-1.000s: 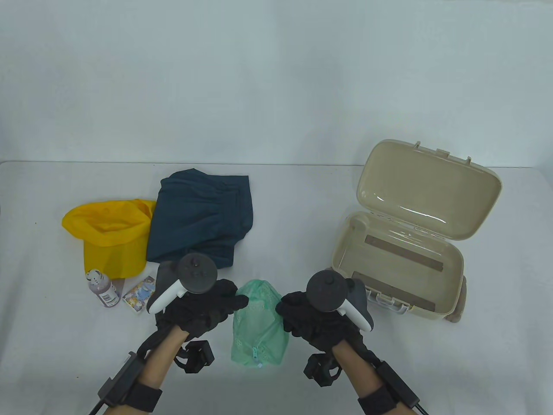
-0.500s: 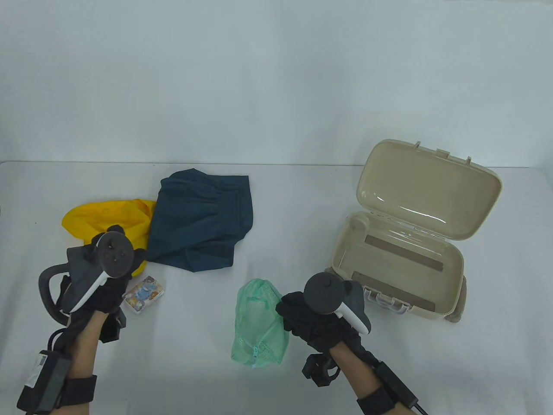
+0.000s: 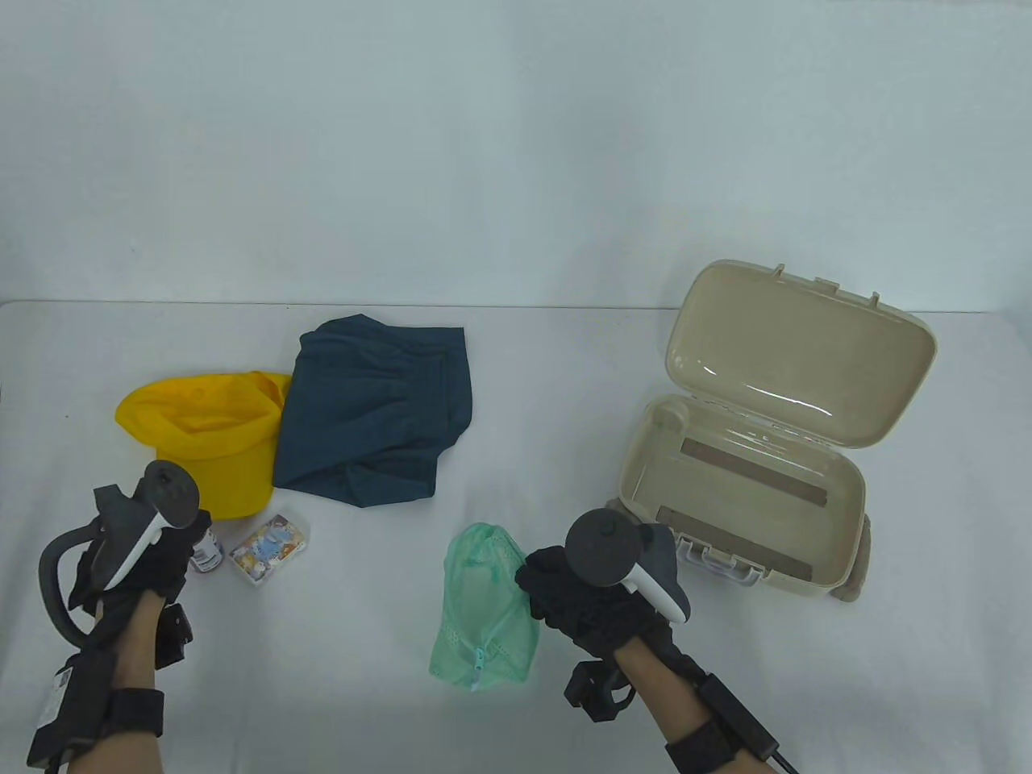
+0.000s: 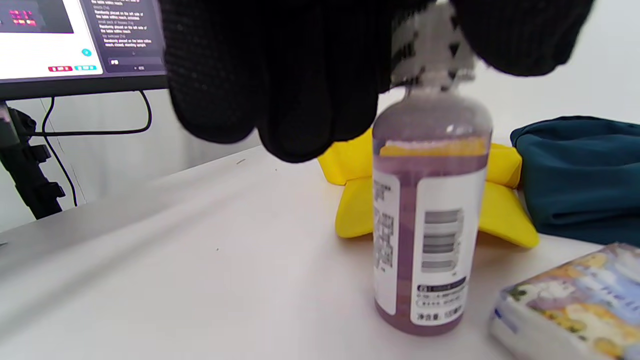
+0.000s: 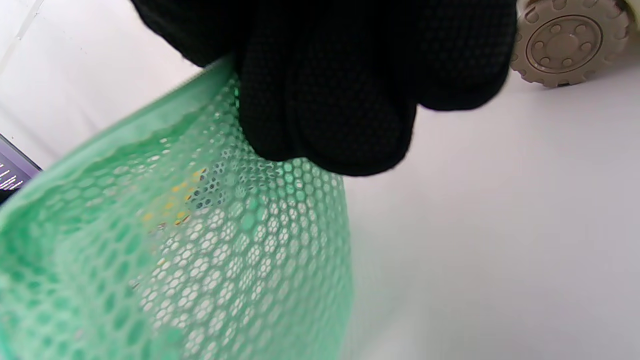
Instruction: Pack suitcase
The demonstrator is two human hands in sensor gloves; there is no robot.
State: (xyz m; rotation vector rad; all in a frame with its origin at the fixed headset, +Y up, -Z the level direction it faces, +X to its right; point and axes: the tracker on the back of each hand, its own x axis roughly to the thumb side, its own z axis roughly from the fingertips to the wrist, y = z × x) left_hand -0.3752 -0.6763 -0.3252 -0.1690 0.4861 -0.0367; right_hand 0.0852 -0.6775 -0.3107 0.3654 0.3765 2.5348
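Left hand (image 3: 133, 556) pinches bottle (image 4: 430, 215) cap, bottle at 8 o'clock. Right hand (image 3: 584, 601) grips mesh bag (image 3: 484, 605) rim, centre. Risk: cap-only hold, bottle slips. Suitcase (image 3: 637, 484) open, 3 o'clock.

You get bright, even light with faint shadows. Glare streaks the open beige plastic suitcase lid (image 3: 794, 355); beside it, everything is sharp. Your wrist views blur the black gloved fingers (image 4: 280, 75) and the table edges.

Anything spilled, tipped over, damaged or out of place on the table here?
Nothing stands out. The purple bottle stands upright with no spill, the suitcase sits open and empty, and the clothes lie loosely beside it.
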